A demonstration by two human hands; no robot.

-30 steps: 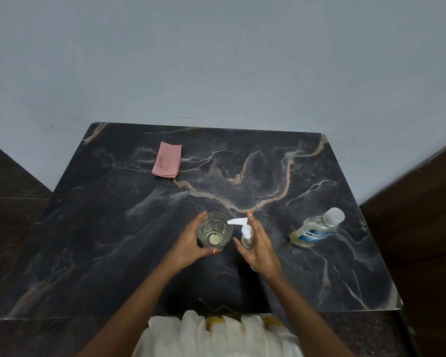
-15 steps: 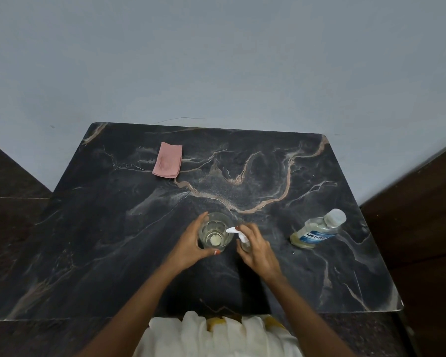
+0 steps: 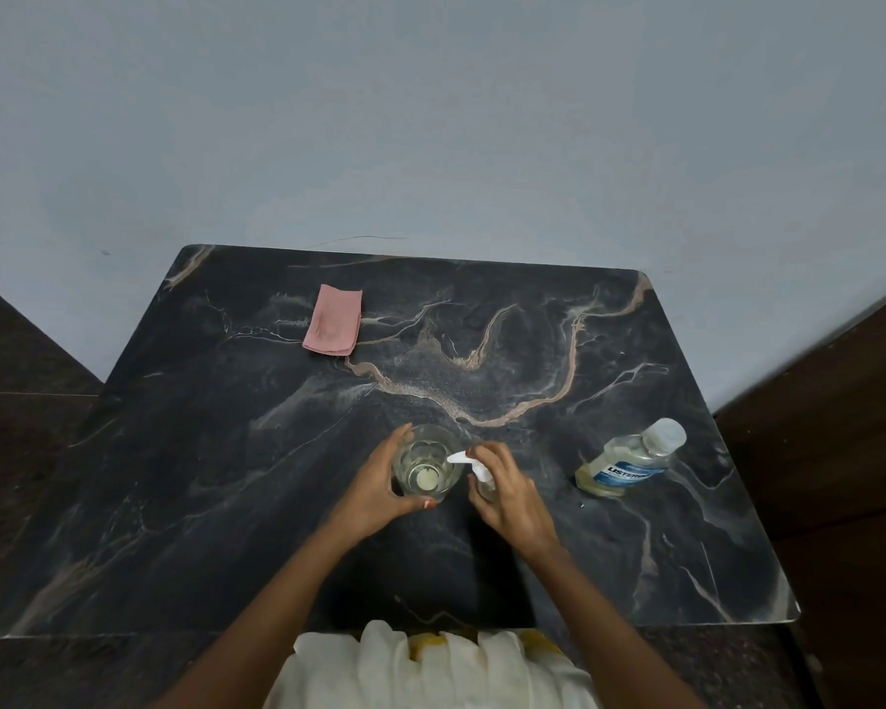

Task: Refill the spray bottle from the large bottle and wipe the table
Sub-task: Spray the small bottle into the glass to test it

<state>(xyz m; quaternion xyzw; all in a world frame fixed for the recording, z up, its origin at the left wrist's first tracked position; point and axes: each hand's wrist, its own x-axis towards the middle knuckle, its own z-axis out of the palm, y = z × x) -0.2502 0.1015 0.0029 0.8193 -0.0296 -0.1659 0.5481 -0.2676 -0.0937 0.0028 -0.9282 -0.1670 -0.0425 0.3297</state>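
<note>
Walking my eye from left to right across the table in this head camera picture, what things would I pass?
Cloth → glass → spray bottle → large bottle.

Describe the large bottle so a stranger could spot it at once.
Start at the dark marble table and go to its right side, past the right hand. There the large bottle sits apart: clear plastic, blue label, clear cap, pale yellowish liquid inside. Unlike the glass and white-nozzled spray bottle mid-table, no hand touches it.
</note>
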